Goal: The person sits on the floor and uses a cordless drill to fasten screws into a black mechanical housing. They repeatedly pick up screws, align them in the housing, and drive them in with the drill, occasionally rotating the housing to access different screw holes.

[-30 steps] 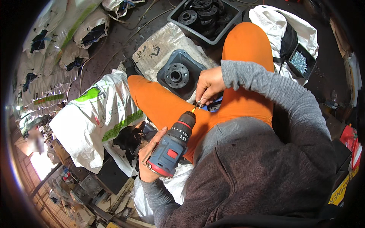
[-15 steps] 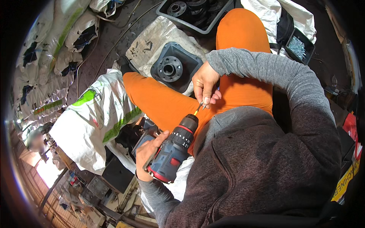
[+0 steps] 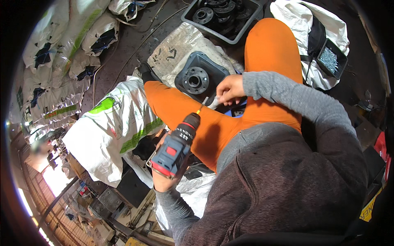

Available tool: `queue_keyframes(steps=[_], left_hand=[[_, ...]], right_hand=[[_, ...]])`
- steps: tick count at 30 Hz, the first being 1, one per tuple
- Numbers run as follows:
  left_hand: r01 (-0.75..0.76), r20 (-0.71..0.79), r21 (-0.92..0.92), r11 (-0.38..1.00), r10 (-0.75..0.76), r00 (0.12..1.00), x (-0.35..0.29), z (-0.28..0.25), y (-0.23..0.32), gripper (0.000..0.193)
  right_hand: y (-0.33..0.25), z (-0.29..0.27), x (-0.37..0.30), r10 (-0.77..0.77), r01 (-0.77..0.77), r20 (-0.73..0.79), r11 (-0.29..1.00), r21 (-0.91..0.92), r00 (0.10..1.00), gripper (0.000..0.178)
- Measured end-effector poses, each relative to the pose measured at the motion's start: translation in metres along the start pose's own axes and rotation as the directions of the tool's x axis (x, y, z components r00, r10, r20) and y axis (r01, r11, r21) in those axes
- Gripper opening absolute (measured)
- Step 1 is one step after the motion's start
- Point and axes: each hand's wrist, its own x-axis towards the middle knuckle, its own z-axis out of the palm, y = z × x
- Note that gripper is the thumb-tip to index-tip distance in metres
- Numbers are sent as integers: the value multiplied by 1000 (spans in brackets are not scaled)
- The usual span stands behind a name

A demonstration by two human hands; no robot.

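Observation:
My left hand (image 3: pixel 162 180) grips a blue and black cordless drill (image 3: pixel 175 146) with red trim, its bit (image 3: pixel 200 109) pointing up toward my right hand. My right hand (image 3: pixel 230 89) pinches a small pale part (image 3: pixel 205 101), perhaps a screw, right at the bit's tip. Just beyond lies a dark square metal flange plate (image 3: pixel 196 78) with a round hub and bolt holes, resting on a crumpled sack between my orange-trousered legs (image 3: pixel 269 49). My grey sleeves and dark jacket fill the lower right.
A grey tray (image 3: pixel 223 16) of black round metal parts sits at the top. A small black box of screws (image 3: pixel 330 59) rests on a white sack at upper right. White and green sacks (image 3: pixel 108 127) lie left, with more stacked beyond. Cables cross the dark floor.
My right hand has moved a little away from my body toward the flange plate, still at the bit's tip. The drill has tilted slightly with it.

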Motion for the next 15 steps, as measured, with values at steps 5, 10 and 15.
queue_keyframes(steps=[5, 10, 15], left_hand=[[184, 71, -61, 981, -180, 981, 24, -2, -21, 33], [288, 152, -93, 953, -273, 950, 48, 11, -37, 28], [259, 186, -8, 966, -253, 949, 73, 10, -33, 29]], right_hand=[[-7, -12, 12, -6, 300, -729, 914, 274, 684, 22], [0, -27, 93, -108, 447, -788, 866, 226, 607, 25], [22, -25, 117, -94, 341, -699, 913, 223, 709, 32]])
